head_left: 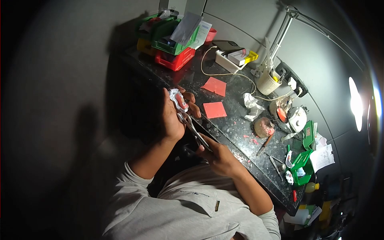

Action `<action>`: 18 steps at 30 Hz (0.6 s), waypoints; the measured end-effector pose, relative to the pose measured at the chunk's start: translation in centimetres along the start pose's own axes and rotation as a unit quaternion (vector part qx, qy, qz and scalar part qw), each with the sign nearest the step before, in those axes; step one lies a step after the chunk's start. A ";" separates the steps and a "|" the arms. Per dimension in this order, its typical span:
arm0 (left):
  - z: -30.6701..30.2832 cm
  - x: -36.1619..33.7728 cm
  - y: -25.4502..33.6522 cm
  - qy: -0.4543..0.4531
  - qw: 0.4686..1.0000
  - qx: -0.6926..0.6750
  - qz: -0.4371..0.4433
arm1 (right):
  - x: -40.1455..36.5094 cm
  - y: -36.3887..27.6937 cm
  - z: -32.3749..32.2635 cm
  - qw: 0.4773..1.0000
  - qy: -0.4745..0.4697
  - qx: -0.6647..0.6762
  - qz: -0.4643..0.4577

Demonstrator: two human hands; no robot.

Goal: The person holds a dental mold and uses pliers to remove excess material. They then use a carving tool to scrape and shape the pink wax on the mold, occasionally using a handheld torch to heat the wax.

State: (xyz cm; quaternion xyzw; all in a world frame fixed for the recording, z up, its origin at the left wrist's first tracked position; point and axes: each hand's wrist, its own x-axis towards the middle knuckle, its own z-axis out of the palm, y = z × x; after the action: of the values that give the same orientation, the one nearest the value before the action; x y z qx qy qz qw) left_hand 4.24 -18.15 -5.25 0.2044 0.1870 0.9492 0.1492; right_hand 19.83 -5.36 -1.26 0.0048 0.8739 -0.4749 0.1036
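My left hand is wrapped round a white plaster dental cast that carries pink wax, with the fingers curled along its far side. A long-handled pair of metal pliers runs from my right hand up to the cast. Their jaw end overlaps the cast's lower edge beside my left palm. My right fingers are closed round the handles. Both hands are in front of the bench's near edge, and two pink wax sheets lie on the bench just beyond them.
The dark bench carries a glass burner jar, crumpled white paper, a white pot and a knife-like tool. Green bins with casts stand at the right. Stacked bins and a lamp arm are at the back.
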 end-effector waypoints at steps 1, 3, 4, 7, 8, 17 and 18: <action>0.1 -0.1 -0.1 0.000 1.000 0.000 0.000 | 0.0 -0.2 0.0 1.000 0.000 0.000 0.000; 0.2 -0.1 -0.2 -0.018 1.000 0.021 0.013 | 0.0 -0.5 -0.1 1.000 -0.004 0.008 -0.001; 0.3 -0.2 -0.3 -0.017 1.000 0.021 0.013 | 0.0 -0.5 -0.1 1.000 -0.005 0.007 -0.001; 0.7 -0.5 -0.5 -0.029 0.996 0.074 0.036 | -0.1 -0.5 0.0 0.999 0.000 0.045 0.002; 0.8 -0.6 -0.6 -0.029 0.996 0.075 0.035 | -0.1 -0.5 -0.1 0.999 -0.006 0.052 0.009; 1.1 -1.0 -1.1 -0.030 0.992 0.057 0.112 | -0.1 -0.7 0.2 0.996 -0.009 0.084 0.022; 1.4 -1.0 -1.1 -0.017 0.992 0.054 0.114 | 0.0 -0.4 0.2 0.999 -0.003 0.043 0.023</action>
State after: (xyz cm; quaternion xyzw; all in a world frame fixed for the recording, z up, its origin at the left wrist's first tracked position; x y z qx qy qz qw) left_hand 6.00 -17.14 -4.86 0.2486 0.2105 0.9449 0.0317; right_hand 19.80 -5.80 -1.02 0.0281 0.8521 -0.5094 0.1170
